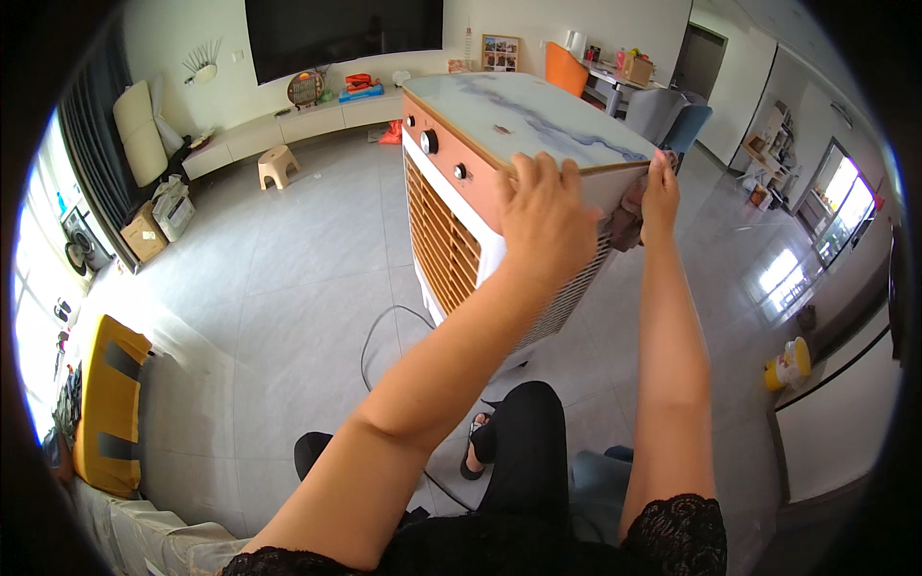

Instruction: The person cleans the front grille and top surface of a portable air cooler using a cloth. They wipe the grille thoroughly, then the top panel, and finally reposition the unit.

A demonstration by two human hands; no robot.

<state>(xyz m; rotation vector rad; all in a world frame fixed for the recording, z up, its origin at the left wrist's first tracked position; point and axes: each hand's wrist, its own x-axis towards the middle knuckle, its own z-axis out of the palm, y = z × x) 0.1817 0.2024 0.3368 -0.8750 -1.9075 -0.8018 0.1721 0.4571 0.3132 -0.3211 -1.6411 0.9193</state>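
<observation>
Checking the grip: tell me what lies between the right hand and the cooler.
In the head view, a crumpled brownish cloth lies between the right hand and the cooler.

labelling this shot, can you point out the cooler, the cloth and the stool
Cooler (444, 226): head view, on its front grille.
Cloth (629, 217): head view, on its bunched middle.
Stool (278, 156): head view, on its seat.

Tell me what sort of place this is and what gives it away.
Most likely a home's living room: a large dark television hangs above a long, low cabinet, and dark curtains hang at the bright left side.
</observation>
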